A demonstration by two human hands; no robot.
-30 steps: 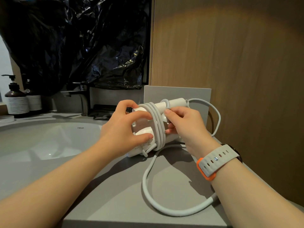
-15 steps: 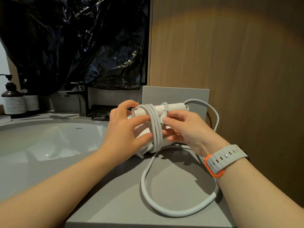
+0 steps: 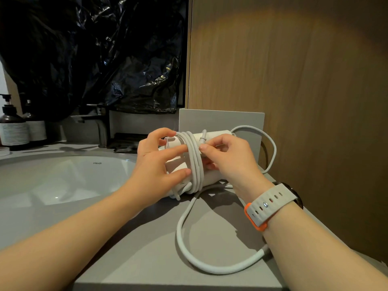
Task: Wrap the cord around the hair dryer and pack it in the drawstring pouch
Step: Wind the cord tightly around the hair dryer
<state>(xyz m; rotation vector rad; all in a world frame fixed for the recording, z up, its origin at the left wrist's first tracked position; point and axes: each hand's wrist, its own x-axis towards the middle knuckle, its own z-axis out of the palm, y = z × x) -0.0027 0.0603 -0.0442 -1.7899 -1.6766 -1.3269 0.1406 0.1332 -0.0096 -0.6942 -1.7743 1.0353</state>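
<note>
The white folded hair dryer (image 3: 212, 138) rests on the grey counter (image 3: 147, 253), with several turns of its white cord (image 3: 196, 164) wound round its middle. My left hand (image 3: 156, 171) grips the dryer's left end, thumb and fingers against the coils. My right hand (image 3: 228, 160) holds the right side and pinches the cord by the coils. The loose rest of the cord lies in a big loop (image 3: 212, 267) on the counter in front and arcs behind my right hand (image 3: 270, 143). No drawstring pouch is in view.
A white sink basin (image 3: 63, 179) lies left of the dryer, with a faucet (image 3: 100, 124) behind it. Two dark pump bottles (image 3: 14, 129) stand at far left. A wooden wall panel (image 3: 294, 80) closes the right side. Black plastic sheeting (image 3: 94, 49) hangs behind.
The dryer has come down from slightly raised to resting on the counter. Both hands stayed on it, and the right fingers shifted along the coils.
</note>
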